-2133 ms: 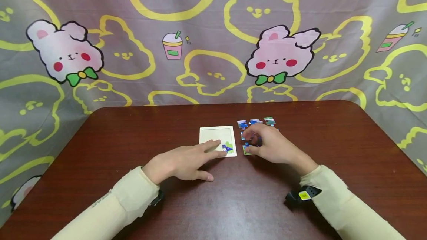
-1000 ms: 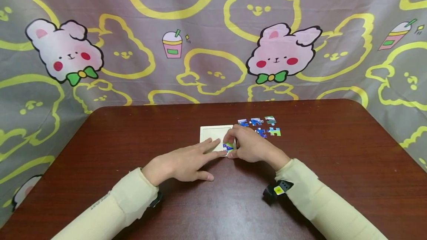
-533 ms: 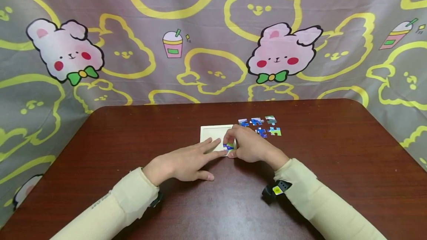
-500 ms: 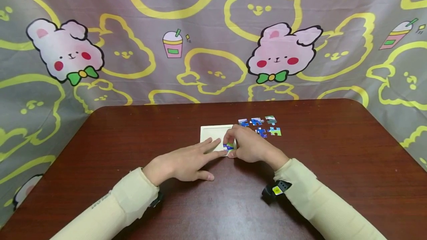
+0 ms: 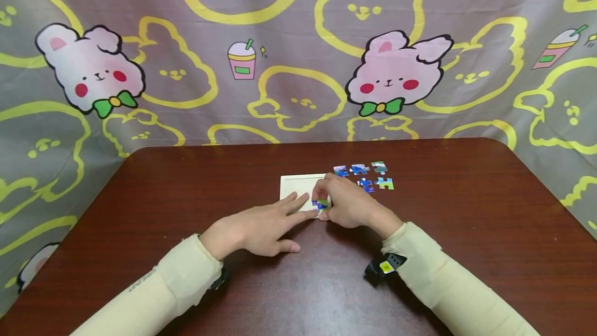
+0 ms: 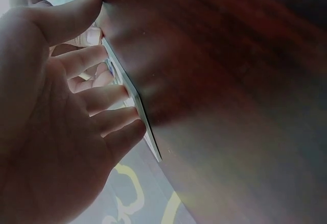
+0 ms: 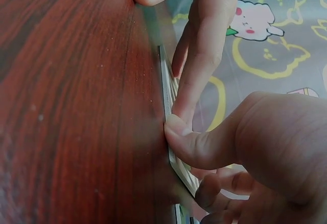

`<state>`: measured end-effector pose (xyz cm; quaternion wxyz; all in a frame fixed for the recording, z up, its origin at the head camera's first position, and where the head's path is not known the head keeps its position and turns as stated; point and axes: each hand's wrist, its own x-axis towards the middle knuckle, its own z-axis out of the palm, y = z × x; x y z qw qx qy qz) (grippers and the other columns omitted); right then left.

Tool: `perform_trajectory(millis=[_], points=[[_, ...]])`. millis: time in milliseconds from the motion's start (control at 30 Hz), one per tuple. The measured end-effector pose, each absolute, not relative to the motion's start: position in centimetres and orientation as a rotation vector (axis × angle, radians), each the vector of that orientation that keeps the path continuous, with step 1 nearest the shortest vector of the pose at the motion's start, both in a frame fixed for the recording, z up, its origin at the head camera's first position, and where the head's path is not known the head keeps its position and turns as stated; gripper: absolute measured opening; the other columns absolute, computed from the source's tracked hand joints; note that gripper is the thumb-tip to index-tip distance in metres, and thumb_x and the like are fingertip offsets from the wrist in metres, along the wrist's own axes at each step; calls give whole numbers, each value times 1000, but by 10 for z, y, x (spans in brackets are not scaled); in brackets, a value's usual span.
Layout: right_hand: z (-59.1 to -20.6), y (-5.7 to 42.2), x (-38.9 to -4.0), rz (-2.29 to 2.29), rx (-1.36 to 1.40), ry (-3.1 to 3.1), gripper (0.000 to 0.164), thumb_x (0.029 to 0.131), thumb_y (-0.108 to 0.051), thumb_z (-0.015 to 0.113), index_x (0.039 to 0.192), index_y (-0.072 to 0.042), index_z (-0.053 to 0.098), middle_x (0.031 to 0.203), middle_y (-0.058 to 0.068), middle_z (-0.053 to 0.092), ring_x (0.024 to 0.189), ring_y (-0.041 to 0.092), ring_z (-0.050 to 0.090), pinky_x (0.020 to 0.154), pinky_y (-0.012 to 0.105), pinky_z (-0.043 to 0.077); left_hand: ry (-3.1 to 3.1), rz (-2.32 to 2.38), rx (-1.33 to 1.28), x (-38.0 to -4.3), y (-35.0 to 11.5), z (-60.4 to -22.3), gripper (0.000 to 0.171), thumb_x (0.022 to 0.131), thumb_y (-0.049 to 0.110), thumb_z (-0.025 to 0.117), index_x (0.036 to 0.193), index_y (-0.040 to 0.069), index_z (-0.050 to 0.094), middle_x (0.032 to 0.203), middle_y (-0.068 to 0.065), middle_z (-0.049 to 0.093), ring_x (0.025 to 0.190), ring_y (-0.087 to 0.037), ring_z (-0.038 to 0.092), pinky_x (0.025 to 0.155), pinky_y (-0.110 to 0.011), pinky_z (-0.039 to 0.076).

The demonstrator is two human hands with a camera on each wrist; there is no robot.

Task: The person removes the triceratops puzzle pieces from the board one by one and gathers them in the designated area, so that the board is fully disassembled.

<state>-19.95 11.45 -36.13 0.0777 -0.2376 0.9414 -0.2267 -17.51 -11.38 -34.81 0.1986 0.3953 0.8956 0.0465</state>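
A cream puzzle tray (image 5: 298, 185) lies mid-table. My left hand (image 5: 261, 229) rests on its near left part with fingers extended and spread, the thumb on the table. My right hand (image 5: 347, 201) bends over the tray's right side, pinching a blue and green puzzle piece (image 5: 319, 205) at the near right corner. The fingers partly cover that corner, so how the pieces fit there is hidden. In the left wrist view, fingertips touch the tray's edge (image 6: 134, 94). In the right wrist view, the right thumb (image 7: 191, 145) lies against the tray's edge.
Several loose puzzle pieces (image 5: 359, 169) lie right of the tray, some partly hidden by the right hand. The dark wooden table (image 5: 186, 185) ends at a patterned cloth (image 5: 298, 102). A black strap device (image 5: 384, 267) is on the right wrist.
My right hand has moved left from the loose pieces to the tray's near right corner, bringing a piece with it. In the last second it has barely moved; my left hand stays put.
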Motion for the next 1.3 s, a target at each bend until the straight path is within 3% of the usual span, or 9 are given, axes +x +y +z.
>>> perform_trajectory(millis=[667,833,1033,1300], points=[[-362,114,-196,-693,-661,2836,30,87,-8,86,109,-17,69,109,8,61,86,19,57,76,35,50,2543,110,1242,-178,-117,-349,73,104,46,66,167,29,35,178,-13,22,166,-35,20,131,-55,28],[-361,114,-195,-721,-662,2825,30,86,-7,85,108,-17,67,109,7,66,94,21,61,82,38,52,2550,113,1254,-178,-117,-350,72,103,45,67,167,28,36,177,-14,23,165,-35,22,130,-57,28],[-359,114,-198,-833,-616,2749,32,85,-3,86,108,-15,66,98,6,69,82,19,61,76,34,51,2553,134,1250,-178,-117,-351,72,103,44,68,166,29,37,177,-13,24,164,-34,25,129,-57,30],[-357,117,-201,-861,-567,2754,38,81,-13,93,108,-11,66,93,4,71,78,15,64,74,32,52,2537,134,1209,-178,-117,-351,70,103,44,67,166,32,38,179,-9,21,164,-33,25,126,-58,36]])
